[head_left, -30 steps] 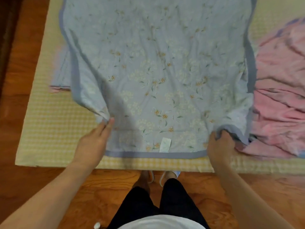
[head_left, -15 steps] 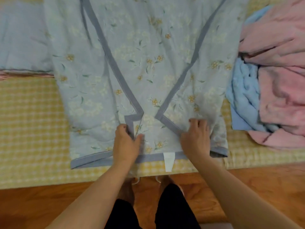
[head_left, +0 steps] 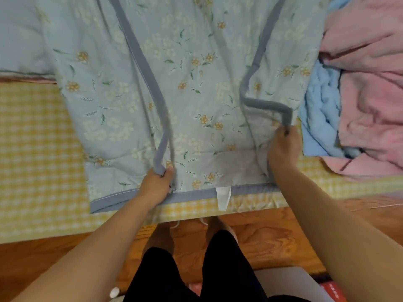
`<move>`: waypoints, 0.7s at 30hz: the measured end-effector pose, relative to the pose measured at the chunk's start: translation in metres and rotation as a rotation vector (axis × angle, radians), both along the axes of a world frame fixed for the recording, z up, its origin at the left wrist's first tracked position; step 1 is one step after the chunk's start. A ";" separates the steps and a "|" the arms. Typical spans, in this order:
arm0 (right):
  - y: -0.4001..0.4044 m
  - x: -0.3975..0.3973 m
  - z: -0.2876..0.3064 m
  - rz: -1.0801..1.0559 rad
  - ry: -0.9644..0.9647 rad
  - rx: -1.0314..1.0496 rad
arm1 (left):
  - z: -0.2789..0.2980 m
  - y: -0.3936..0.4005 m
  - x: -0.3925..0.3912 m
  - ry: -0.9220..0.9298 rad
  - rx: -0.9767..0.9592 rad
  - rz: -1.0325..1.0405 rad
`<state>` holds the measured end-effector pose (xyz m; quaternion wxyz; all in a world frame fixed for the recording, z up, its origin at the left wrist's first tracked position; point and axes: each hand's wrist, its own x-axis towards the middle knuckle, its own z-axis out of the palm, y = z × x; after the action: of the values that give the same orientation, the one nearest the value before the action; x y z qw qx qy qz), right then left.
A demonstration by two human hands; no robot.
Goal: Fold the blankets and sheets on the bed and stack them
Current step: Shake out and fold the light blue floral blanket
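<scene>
The floral blanket (head_left: 196,88) was spread on the yellow checked bed (head_left: 39,149), both side flaps folded inward. The left flap's grey trim was pinched by the left hand (head_left: 156,185) near the bottom hem; the right flap's corner was gripped and lifted by the right hand (head_left: 283,149). Pink (head_left: 370,94) and blue bedding (head_left: 320,118) was heaped just beside it on the right.

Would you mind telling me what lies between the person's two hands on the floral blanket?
In the head view, between the left hand and right hand lies only the flat middle of the light blue floral blanket; its white label hangs at the near edge.
</scene>
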<state>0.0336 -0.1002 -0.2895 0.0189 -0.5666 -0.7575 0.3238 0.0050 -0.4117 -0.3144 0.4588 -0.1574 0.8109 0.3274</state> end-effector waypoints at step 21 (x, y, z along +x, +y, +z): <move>-0.082 0.074 0.000 -0.004 -0.192 -0.792 | -0.007 0.007 -0.002 -0.012 -0.034 -0.167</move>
<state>0.1080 -0.1822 -0.2895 -0.2710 -0.5594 -0.5713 0.5360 0.0027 -0.4047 -0.3210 0.4866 -0.0991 0.8239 0.2731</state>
